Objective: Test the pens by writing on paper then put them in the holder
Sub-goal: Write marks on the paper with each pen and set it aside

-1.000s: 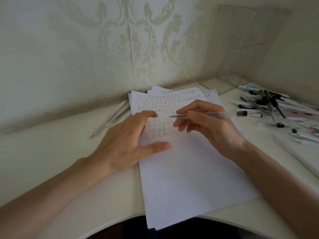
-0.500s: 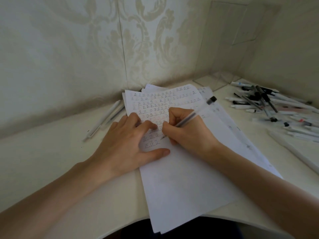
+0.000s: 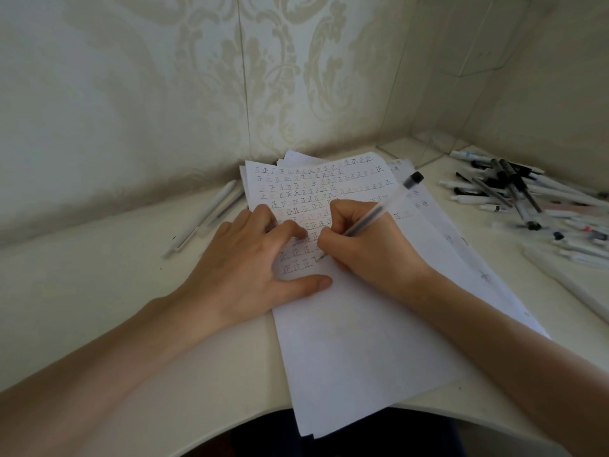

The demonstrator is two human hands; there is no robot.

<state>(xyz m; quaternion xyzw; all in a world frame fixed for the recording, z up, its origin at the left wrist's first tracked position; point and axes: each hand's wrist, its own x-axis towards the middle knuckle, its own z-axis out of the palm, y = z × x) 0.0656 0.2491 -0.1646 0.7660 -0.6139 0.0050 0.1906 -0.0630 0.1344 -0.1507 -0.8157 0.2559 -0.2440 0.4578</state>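
I have the pen (image 3: 369, 219) in the right hand (image 3: 372, 255), thumb and first fingers curled tight round the lower barrel in a writing grip. Its tip is down on the top sheet of paper (image 3: 356, 341), at the right end of one of the lowest written rows, and its clear barrel slants up and away to a dark end pointing at the far right corner of the desk (image 3: 82, 291). The sheet heads a loose stack that runs from the near edge, which it overhangs, towards the back edge. Its upper half is filled with rows of small repeated characters and its lower half is blank. The left hand (image 3: 244, 258) lies on the sheet's left edge, fingers spread and lightly bent, pressing the paper, thumb stretched out to the right below the writing. The index fingertip is just beside the right hand's knuckles. Along the right edge of the desk lies a heap of pens (image 3: 514, 192), black and white, crossing one another, well apart from the stack. Two white pens (image 3: 211, 212) lie side by side just left of the stack near the back edge. A clear holder (image 3: 445, 103) stands in the far right corner against the patterned wall (image 3: 164, 94).
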